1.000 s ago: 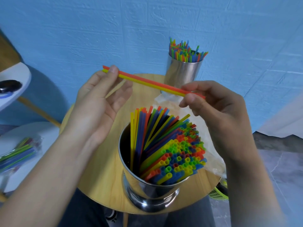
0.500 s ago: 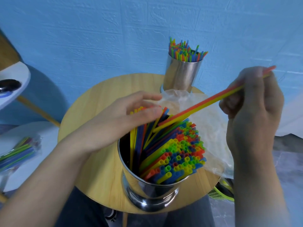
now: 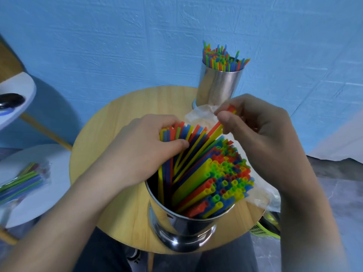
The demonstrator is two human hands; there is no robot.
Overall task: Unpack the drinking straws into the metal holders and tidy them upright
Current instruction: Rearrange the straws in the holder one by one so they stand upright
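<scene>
Head view: right hand (image 3: 261, 134) pinches orange-yellow pair (image 3: 216, 128), lower ends inside near holder (image 3: 182, 230). Left hand (image 3: 141, 152) grips leaning straws (image 3: 176, 132) at holder's far side. Suggest: hold gap open, slide pair down, then square all upright.

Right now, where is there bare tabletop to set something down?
The widest bare wood on the round table is the far-left arc, bordered by the left hand, the far metal holder and the rim. A narrower strip lies front-left, between the forearm and the near metal holder. The right side is crowded: plastic wrapper, right hand pinching two straws.
</scene>
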